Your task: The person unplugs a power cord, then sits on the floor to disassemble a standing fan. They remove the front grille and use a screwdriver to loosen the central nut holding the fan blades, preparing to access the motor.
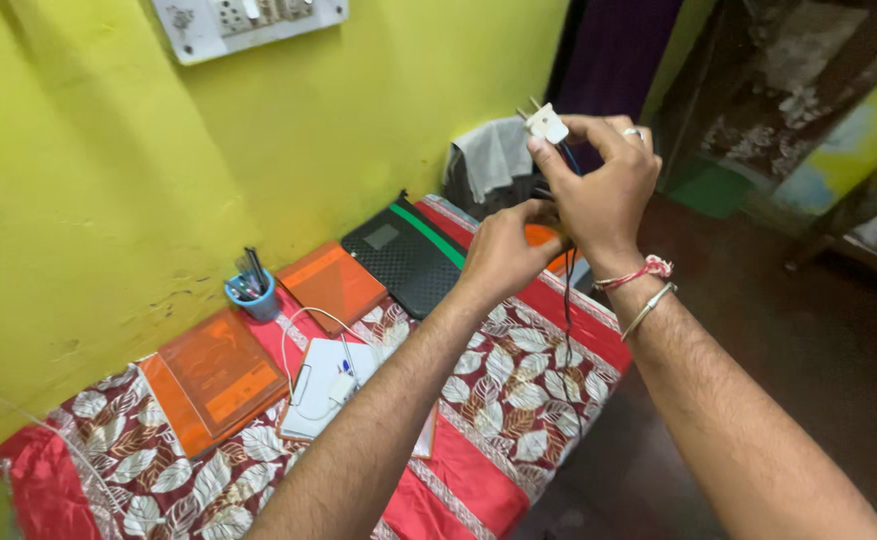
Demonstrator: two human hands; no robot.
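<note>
Red leaf-print table (518, 400): blue cup (255, 298) holds pens; right hand (598, 185) pinches white plug (546, 123).

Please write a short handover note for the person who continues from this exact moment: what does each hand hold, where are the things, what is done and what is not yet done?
Right hand: raised, fingers pinch a white two-pin plug, pins pointing up and left toward the wall.
Left hand: just below it, closed around the dark cord and something orange, mostly hidden.
The cord hangs down between the forearms, over the table edge.
Wall switchboard is at top left, well apart from the plug.
Done: plug and cord are in hand.
Left: plug is not in any socket.
On the patterned tablecloth: orange folders, blue pen cup, white charger with cable.
</note>
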